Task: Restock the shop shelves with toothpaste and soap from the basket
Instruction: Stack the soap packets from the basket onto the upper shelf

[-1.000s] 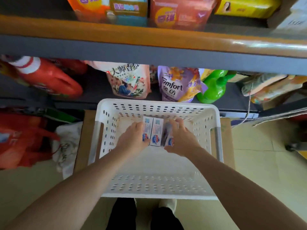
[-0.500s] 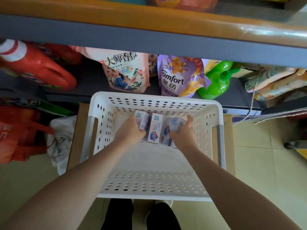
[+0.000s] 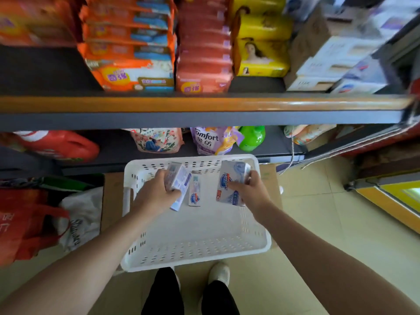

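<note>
Between my hands one soap box [image 3: 194, 191] lies in the basket [image 3: 195, 253]; my left hand [image 3: 156, 194] grips another box [image 3: 179, 185], my right hand [image 3: 250, 192] a soap pack [image 3: 229, 183]. Nothing I hold has reached the shelf [image 3: 204, 103] above yet.

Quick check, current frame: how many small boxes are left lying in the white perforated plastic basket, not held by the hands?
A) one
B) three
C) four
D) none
A: one small white box with a blue logo lies on the floor of the white perforated plastic basket, while the left hand grips a small purple-and-white box and the right hand grips a white-and-blue box.
</note>
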A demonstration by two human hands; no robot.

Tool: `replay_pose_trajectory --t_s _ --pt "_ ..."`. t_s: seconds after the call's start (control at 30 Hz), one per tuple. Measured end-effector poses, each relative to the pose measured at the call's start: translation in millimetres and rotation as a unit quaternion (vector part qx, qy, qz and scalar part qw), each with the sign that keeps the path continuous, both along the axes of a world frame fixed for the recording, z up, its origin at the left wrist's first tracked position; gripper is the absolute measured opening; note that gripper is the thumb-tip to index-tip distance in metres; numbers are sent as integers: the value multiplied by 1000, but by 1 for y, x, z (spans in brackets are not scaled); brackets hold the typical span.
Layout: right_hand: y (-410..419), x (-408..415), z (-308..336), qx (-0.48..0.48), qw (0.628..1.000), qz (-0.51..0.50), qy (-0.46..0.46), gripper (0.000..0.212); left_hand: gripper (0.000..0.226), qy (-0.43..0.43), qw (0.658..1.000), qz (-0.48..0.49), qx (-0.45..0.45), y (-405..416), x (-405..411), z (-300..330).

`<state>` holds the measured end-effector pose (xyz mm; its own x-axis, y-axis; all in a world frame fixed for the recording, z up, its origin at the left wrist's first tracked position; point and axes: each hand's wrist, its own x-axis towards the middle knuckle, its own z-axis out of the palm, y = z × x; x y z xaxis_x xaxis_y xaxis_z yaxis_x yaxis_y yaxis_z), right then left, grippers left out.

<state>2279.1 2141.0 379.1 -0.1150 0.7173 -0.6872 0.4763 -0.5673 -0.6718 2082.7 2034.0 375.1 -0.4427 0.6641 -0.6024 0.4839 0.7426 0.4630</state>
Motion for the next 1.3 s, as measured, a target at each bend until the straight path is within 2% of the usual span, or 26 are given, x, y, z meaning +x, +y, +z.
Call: replay_pose_trajectory --t_s 0.23,0.37,0.5,0.63,0.73,0.8,0.9,0.97,1.03,1.1,1.17,1.23,1.3 --pt "23 25 136 84 994 -66 15 40 52 -51 988 -115 93 27 24 124" --pt "48 57 178 121 980 -151 57 36 56 -57 971 -169 157 57 51 169" --pt "83 86 187 134 955 -247 92 73 41 -81 960 -180 197 83 77 188" --pt "132 100 195 108 918 -333 187 72 37 -12 956 -187 227 100 96 200" --pt "170 97 196 87 909 -350 210 58 42 62 944 -194 259 109 113 210" --pt "189 94 193 72 915 -338 207 55 48 110 942 -196 249 116 126 214" --pt "210 90 185 99 934 -319 126 61 52 199 930 -196 240 124 141 217" --pt "219 92 184 126 949 -282 62 68 60 290 870 -264 298 123 145 215" --pt "221 96 187 153 971 -183 -16 68 67 369 809 -330 318 118 144 210" --pt "222 102 196 152 982 -55 -96 73 66 416 773 -360 317 114 146 207" --pt "216 109 208 154 977 30 -147 74 66 430 755 -362 339 112 150 209" --pt "198 117 221 152 977 100 -111 60 66 434 744 -356 363 113 153 214" --pt "172 127 233 55 985 161 3 50 62 432 733 -354 388 117 155 219"
